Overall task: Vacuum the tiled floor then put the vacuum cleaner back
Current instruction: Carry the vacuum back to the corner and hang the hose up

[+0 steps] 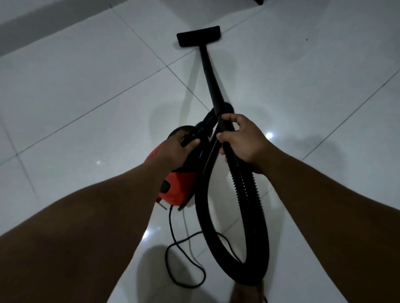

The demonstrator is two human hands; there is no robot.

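Note:
A small red vacuum cleaner (176,188) hangs below me, partly hidden by my left forearm. My left hand (176,150) grips its black top handle. My right hand (242,138) is closed around the black tube where it joins the ribbed hose (249,190). The rigid black wand (211,80) runs forward to the flat floor nozzle (198,35), which rests on the white glossy tiled floor (86,90). The hose loops down and back up to the cleaner's body.
A thin black power cord (184,266) trails in loops on the tiles below the cleaner. A grey strip along a wall (32,23) runs at the top left. A dark object's corner (259,1) shows at the top edge. A foot (246,292) appears at the bottom.

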